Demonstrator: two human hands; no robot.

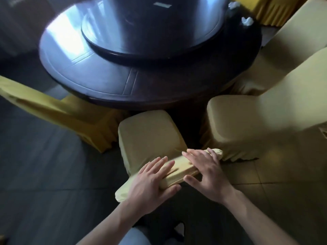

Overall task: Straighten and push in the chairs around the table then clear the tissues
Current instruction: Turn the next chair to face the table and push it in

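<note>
A chair with a pale yellow cover [150, 131] stands in front of me, its seat facing the round dark table [106, 76], with a gap between seat and table edge. My left hand [150, 181] and my right hand [205, 172] both lie over the top of its backrest [178, 169], fingers spread across the top and thumbs on the near side. Two crumpled white tissues [247, 21] [233, 5] lie on the far right rim of the table.
A dark turntable [141, 29] sits in the table's middle. A second covered chair [233, 121] stands close on the right, a third [292, 38] beyond it. A darker yellow chair [53, 110] angles in at the left. Tiled floor lies around me.
</note>
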